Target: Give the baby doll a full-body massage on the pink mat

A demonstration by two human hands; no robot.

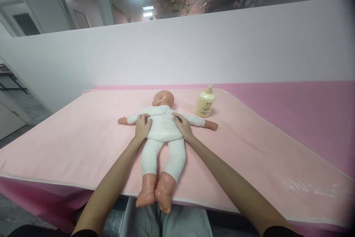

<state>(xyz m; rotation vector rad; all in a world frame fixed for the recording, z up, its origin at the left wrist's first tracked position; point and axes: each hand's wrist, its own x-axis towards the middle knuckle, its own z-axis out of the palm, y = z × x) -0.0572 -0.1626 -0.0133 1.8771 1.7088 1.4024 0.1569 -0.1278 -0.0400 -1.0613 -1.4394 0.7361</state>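
A baby doll in a white cloth suit lies stretched out on the pink towel. Its bare head is turned to the left with one ear showing, its arms reach out to both sides, and its feet overhang the near edge. My left hand is closed round the left side of the doll's torso, under the arm. On the opposite side my right hand clasps the torso the same way, fingers on the white cloth. Some fingertips are hard to make out.
A pale yellow pump bottle stands on the towel beyond the doll's right-hand arm. Behind the table runs a low white wall. A pink surface shows along the right. The table's near edge is at my lap.
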